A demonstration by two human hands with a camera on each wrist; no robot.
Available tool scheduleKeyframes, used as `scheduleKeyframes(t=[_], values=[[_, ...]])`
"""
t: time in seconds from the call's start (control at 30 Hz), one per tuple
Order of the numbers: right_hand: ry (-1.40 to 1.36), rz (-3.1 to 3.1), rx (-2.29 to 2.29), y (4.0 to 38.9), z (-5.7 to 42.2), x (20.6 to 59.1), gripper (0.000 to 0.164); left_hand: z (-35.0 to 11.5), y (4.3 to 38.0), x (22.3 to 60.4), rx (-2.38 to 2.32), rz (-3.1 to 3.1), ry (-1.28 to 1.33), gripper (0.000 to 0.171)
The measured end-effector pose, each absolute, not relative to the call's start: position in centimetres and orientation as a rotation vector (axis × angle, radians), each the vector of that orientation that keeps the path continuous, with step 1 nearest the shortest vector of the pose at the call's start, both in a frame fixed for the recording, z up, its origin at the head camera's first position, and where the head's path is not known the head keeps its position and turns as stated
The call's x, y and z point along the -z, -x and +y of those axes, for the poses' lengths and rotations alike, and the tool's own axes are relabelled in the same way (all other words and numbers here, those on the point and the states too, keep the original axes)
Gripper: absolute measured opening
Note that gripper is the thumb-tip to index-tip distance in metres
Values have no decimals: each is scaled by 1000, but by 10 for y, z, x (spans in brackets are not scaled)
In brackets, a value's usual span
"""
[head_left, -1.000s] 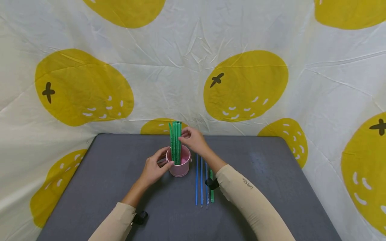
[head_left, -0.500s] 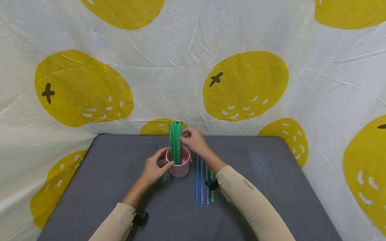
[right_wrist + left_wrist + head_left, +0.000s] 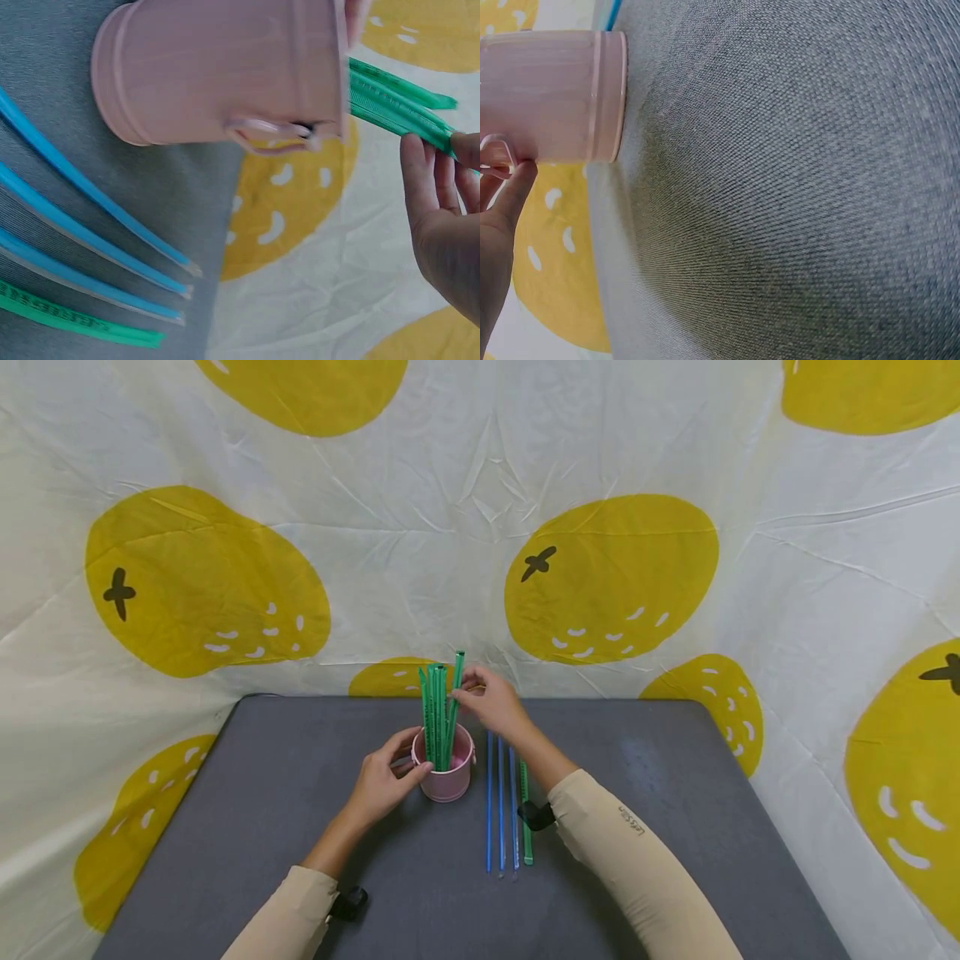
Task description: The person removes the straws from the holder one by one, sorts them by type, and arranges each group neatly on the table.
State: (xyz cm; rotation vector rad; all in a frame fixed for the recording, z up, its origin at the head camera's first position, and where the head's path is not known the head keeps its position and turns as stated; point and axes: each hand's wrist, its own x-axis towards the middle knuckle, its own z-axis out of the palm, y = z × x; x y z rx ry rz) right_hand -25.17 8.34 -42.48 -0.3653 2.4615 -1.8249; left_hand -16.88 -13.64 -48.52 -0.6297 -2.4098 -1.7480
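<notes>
A small pink bucket [image 3: 447,787] stands on the table with a bunch of green wrapped straws [image 3: 432,710] upright in it. My left hand [image 3: 381,783] holds the bucket's left side, thumb at the front rim and fingers behind; its fingertip shows by the side handle [image 3: 496,150] in the left wrist view. With thumb and fingers, my right hand [image 3: 493,703] pinches one green wrapped straw [image 3: 458,675] near its top. That straw leans right, stands higher than the bunch, and its lower end is still inside the bucket.
Right of the bucket, three blue straws [image 3: 501,835] in clear wrappers lie side by side on the dark grey table [image 3: 637,860]. One green wrapped straw [image 3: 528,847] lies beside them, under the right forearm. A white cloth with yellow fruit shapes [image 3: 611,577] hangs behind the table.
My right hand has moved slightly right and up, drawing one green straw apart from the bunch and raising it. The left hand and the bucket have stayed in place.
</notes>
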Motion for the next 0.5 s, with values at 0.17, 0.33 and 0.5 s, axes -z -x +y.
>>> scheduleKeyframes(t=[0.17,0.33,0.5], values=[[419,2394,1891,253,92,407,26,-135,169,484,1764,-2419,611,60],[459,2351,1963,256,103,391,23,-133,171,484,1747,-2418,603,60],[511,2318,2056,260,118,375,22,-132,173,485,1728,-2417,603,59]])
